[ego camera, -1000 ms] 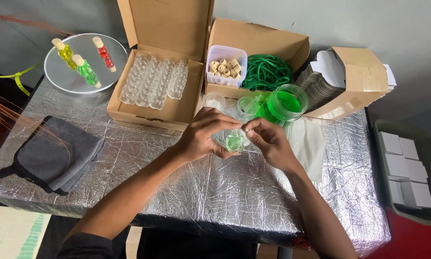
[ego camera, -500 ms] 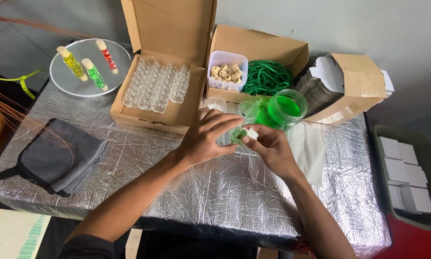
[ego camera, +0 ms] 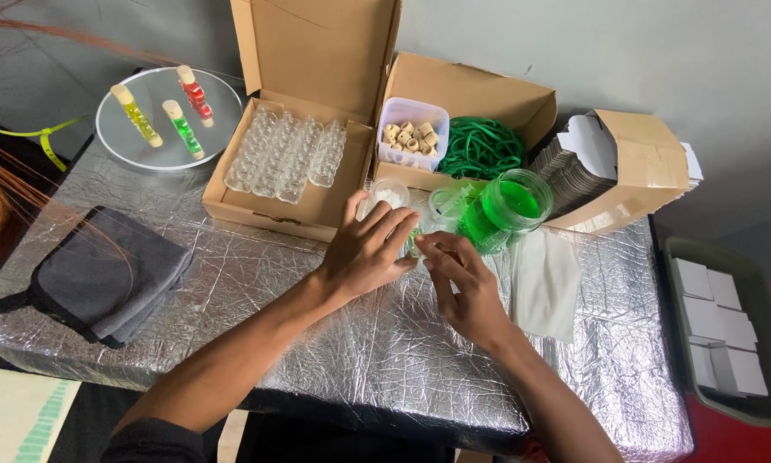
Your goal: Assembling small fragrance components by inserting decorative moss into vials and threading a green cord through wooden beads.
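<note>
Over crinkled silver foil, the left hand (ego camera: 370,249) and right hand (ego camera: 461,287) meet, fingers curled around a small green-filled glass vial (ego camera: 414,243), just below a green-liquid jar (ego camera: 504,208).

We have open foil in front of us: the near stretch of the foil-covered table (ego camera: 334,360) lies bare between our forearms and out to its front edge, so a hand can slide there freely. Our left hand (ego camera: 366,250) and right hand (ego camera: 462,287) meet close together, and just behind them the way is crowded: the green-filled jar (ego camera: 504,208), a small clear cup (ego camera: 390,194), and the open cardboard box of glass vials (ego camera: 287,159) stand as a wall. To the left, the folded grey cloth (ego camera: 102,274) takes the edge; to the right, a white sheet (ego camera: 546,283) lies flat and passable.
</note>
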